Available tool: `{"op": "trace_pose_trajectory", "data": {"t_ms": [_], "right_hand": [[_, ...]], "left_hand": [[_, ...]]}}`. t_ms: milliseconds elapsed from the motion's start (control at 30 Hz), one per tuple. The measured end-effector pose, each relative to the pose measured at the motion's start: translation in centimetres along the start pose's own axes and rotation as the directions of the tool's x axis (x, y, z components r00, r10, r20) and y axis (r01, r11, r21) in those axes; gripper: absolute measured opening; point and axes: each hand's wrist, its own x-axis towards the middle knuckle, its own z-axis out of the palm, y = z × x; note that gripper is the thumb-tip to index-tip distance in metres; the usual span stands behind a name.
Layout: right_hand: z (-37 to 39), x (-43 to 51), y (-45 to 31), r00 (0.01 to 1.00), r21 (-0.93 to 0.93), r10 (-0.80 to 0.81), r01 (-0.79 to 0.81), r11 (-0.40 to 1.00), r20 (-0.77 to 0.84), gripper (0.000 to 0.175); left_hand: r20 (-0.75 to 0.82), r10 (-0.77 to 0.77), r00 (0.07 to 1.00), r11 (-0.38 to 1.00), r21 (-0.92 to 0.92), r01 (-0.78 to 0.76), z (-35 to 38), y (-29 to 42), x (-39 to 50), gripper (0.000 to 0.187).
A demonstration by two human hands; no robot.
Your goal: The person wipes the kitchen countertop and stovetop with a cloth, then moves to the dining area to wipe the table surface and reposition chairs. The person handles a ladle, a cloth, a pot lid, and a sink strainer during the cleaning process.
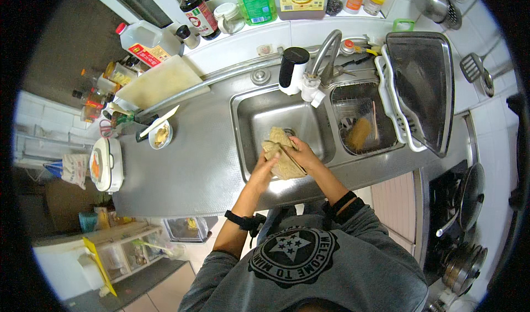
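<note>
Over the front part of the stainless steel sink basin [265, 109], both hands hold a tan cloth [281, 136]. My left hand [264, 172] grips its left side, with the thumb lying across the folds. My right hand [304, 154] has hold of the right side, fingers curled over it. A thin, dark-edged flat object [295, 161] shows slanting between the cloth's folds near my right hand; what it is cannot be made out. The faucet [313, 89] points into the basin behind the hands, with a faint streak like running water below its outlet.
To the right, a smaller basin holds a wire basket [345, 86] with a brown scrubber [359, 134]. A dark tray [422, 84] leans beyond it. Leftward on the counter stand a white bowl [160, 135] of pale pieces, a cutting board [165, 82] and a white appliance [107, 164].
</note>
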Motion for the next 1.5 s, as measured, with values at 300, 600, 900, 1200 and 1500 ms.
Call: {"op": "trace_pose_trajectory", "data": {"t_ms": [300, 600, 900, 1200, 1500], "right_hand": [[-1.8, -1.1, 2.6, 0.965, 0.134, -0.122, 0.156, 0.979, -0.234, 0.055], [-4.4, -3.6, 2.4, 0.942, 0.099, 0.042, -0.009, 0.995, -0.332, 0.058], [-16.3, 3.5, -1.3, 0.793, -0.588, -0.318, -0.062, 0.806, -0.520, 0.058], [-22.6, 10.6, -9.9, 0.726, -0.839, -0.454, -0.321, 0.441, -0.516, 0.060], [-23.6, 14.9, -10.9, 0.782, -0.844, -0.377, -0.332, 0.421, -0.496, 0.045]], "left_hand": [[0.071, -0.001, 0.997, 0.987, -0.160, 0.013, -0.4, -0.3, 1.0, 0.046], [0.278, -0.044, 0.960, 0.905, -0.395, 0.156, -0.1, 0.5, 1.5, 0.047], [0.178, -0.170, 0.969, 0.867, -0.440, 0.233, 2.4, 2.4, 4.1, 0.044], [0.110, -0.231, 0.967, 0.888, -0.381, 0.256, 4.0, 2.9, 6.7, 0.046], [0.134, -0.223, 0.966, 0.858, -0.444, 0.259, 2.4, 0.8, 7.8, 0.041]]}}
